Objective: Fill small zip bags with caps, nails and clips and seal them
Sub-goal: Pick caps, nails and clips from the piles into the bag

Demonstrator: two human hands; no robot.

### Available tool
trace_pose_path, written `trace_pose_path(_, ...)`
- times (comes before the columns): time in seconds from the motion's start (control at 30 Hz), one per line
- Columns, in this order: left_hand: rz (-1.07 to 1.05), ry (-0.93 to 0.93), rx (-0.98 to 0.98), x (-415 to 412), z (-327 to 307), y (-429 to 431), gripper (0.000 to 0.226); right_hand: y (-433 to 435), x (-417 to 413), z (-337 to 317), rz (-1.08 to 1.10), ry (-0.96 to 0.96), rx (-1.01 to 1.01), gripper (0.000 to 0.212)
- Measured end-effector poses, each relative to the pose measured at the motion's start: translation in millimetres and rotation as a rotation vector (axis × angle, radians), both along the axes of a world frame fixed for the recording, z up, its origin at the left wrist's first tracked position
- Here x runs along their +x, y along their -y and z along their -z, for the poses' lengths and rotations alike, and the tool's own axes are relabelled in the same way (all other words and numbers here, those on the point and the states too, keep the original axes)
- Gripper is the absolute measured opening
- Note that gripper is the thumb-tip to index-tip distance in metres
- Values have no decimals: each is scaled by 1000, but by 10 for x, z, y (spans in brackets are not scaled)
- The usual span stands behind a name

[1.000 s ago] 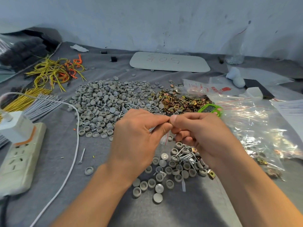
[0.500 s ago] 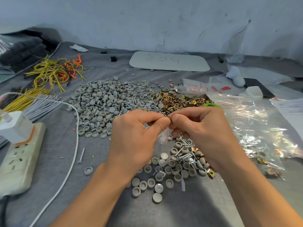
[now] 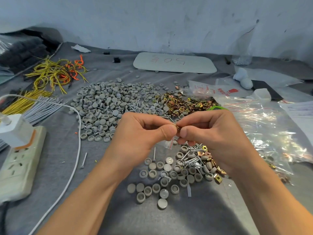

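Nearest me on the grey tabletop (image 3: 152, 217) lies a small scatter of caps (image 3: 152, 187), most with the hollow side up, and just right of them a tangle of nails (image 3: 191, 161) pointing every way, with a few brass clips (image 3: 217, 178) at its edge. Above that scatter my hands meet, fingers curled. My left hand (image 3: 142, 138) pinches the little clear bag (image 3: 166, 144) between thumb and forefinger. My right hand (image 3: 208, 133) pinches a clip (image 3: 178, 128) at the same spot, tip to tip with the left. The bag hangs below the pinch, clear of the tabletop. Its red line runs steeply, nearly top to bottom. My hands hide the rest, so I cannot tell where its mouth points. A lone nail (image 3: 83, 160) lies to the left, long axis running away from me, near a white cable (image 3: 74, 155) and a power strip (image 3: 18, 163). Further back sit the big cap heap (image 3: 105, 102) and, touching its right side, the clip heap (image 3: 184, 104). Large clear bags (image 3: 271, 129) spread to the right, yellow wires (image 3: 50, 73) lie far left, and a white board (image 3: 174, 62) lies by the wall (image 3: 152, 22).
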State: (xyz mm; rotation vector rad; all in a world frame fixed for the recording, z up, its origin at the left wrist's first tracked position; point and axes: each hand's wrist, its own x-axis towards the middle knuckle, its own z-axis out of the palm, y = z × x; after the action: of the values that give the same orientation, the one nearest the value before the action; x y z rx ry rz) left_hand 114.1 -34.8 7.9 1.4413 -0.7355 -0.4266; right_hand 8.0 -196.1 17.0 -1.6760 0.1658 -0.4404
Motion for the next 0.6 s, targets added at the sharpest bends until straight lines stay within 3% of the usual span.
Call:
trace_pose_path(0.3,45,-284,-43,-26,-44,4,24,-32,55,39,-42,91,90,15)
trace_pose_path(0.4,46,-377,-22,-33,-57,8,18,-52,88,51,-11,123,93,14)
trace_pose_path(0.6,95,-435,11,-38,-56,15,23,-147,102,76,191,250,-280,19)
